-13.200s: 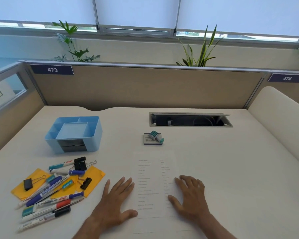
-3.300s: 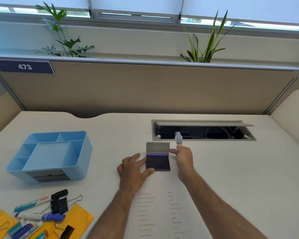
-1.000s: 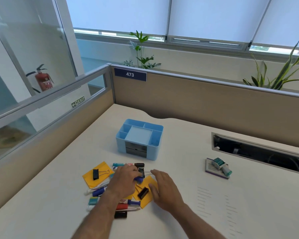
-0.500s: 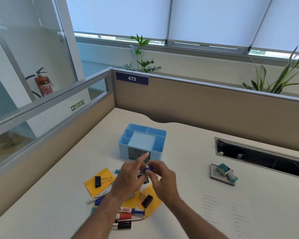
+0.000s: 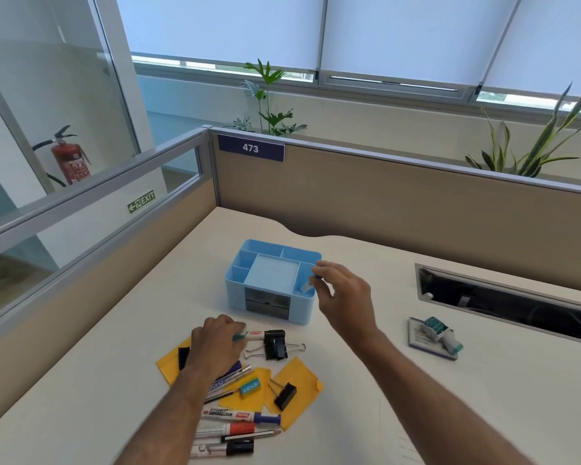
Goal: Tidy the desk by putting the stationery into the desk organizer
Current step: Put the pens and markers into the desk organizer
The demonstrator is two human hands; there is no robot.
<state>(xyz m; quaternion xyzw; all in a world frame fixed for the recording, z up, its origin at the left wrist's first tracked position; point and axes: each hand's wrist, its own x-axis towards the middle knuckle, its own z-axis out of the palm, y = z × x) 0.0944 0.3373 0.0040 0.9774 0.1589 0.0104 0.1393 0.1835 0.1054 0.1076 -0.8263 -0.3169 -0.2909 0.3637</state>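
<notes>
The light blue desk organizer stands mid-desk. My right hand hovers at its right side, pinching a white marker with a blue cap. The marker's white end dips into the right compartment. My left hand lies palm down on the stationery pile, fingers curled over the teal end of a marker; whether it grips is unclear. The pile holds several whiteboard markers, black binder clips, a teal eraser and yellow sticky notes.
A teal stamp rests on an ink pad at the right. Behind it is the open cable slot. Partition walls close the desk's back and left. A printed sheet lies at the lower right.
My right hand has carried the blue-capped marker from above the pile up to the organizer's right compartment. My left hand has dropped back onto the pile, at the teal marker.
</notes>
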